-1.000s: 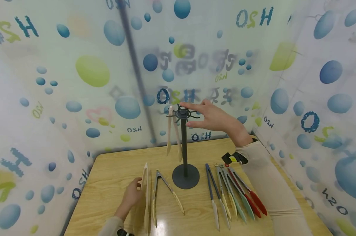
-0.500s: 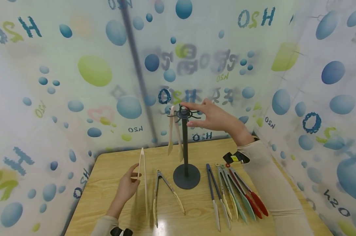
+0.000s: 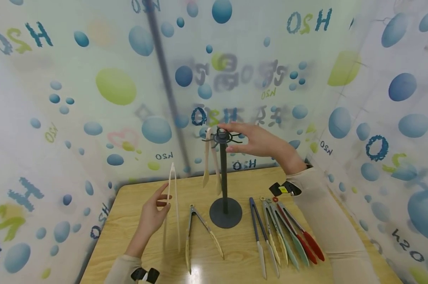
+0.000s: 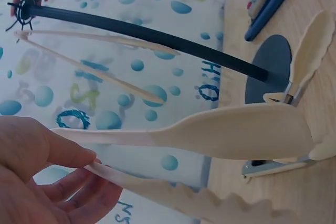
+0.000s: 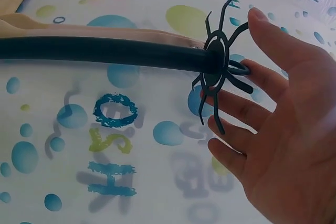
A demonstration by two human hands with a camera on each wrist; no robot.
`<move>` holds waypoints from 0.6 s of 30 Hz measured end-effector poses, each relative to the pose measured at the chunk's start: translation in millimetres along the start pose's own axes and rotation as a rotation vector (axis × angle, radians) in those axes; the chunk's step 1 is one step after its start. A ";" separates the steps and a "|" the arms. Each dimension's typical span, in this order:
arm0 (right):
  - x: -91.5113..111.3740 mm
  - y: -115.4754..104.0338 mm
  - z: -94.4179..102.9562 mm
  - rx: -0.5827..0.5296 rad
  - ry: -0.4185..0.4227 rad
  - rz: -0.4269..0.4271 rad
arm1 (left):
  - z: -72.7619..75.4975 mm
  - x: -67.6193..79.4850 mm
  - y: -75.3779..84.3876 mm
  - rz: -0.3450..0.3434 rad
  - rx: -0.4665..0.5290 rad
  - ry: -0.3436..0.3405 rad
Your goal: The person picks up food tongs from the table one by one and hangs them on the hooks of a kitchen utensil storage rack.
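My left hand (image 3: 153, 213) pinches one arm of a pair of pale cream tongs (image 3: 177, 209) between thumb and fingers. In the left wrist view, these tongs' broad smooth tip (image 4: 241, 132) and scalloped tip hang spread apart. A dark tong stand (image 3: 224, 177) with a ring of hooks and a round base stands upright on the table. Pale pinkish tongs (image 3: 206, 157) hang from a hook on its left side. At the stand's top rests my right hand (image 3: 263, 140), its fingers (image 5: 239, 111) lightly extended around the ring and its thumb by a hook.
Metal tongs with cream tips (image 3: 210, 233) lie spread on the table (image 3: 129, 205), left of the stand's base. To the right lie navy tongs (image 3: 255, 221), others with yellow and green tips, and red-tipped tongs (image 3: 311, 242). Patterned curtain (image 3: 72, 157) encloses the table.
My left hand has raised the cream tongs off the table, their joined end moving up toward the back. My right hand stays at the top of the stand.
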State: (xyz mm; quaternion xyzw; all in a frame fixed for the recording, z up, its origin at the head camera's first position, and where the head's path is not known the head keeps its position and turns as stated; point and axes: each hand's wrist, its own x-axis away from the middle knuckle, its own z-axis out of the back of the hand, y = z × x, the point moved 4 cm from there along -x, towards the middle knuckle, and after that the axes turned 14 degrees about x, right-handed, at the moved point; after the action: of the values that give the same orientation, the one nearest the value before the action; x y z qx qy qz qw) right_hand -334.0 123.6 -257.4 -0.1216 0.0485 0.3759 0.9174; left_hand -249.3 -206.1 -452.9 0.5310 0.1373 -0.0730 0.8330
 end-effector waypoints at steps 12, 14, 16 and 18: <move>-0.8 -1.1 -4.2 -0.009 0.037 -0.014 | -1.2 -15.2 45.6 -0.111 0.082 0.016; 0.2 -1.1 -5.2 -0.019 0.047 -0.017 | -2.8 -18.4 53.1 -0.133 0.091 0.012; 0.9 -0.7 -6.7 -0.028 0.054 -0.021 | -4.3 -21.2 60.1 -0.154 0.092 0.012; 1.6 -0.7 -8.1 -0.040 0.061 -0.024 | -5.9 -23.5 67.1 -0.176 0.097 0.015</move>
State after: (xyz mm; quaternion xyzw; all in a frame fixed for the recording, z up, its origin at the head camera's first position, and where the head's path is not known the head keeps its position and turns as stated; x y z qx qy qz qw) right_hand -332.4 122.1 -265.4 -0.1518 0.0676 0.3620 0.9173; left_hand -254.6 -172.7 -390.1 0.5572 0.1861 -0.1485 0.7955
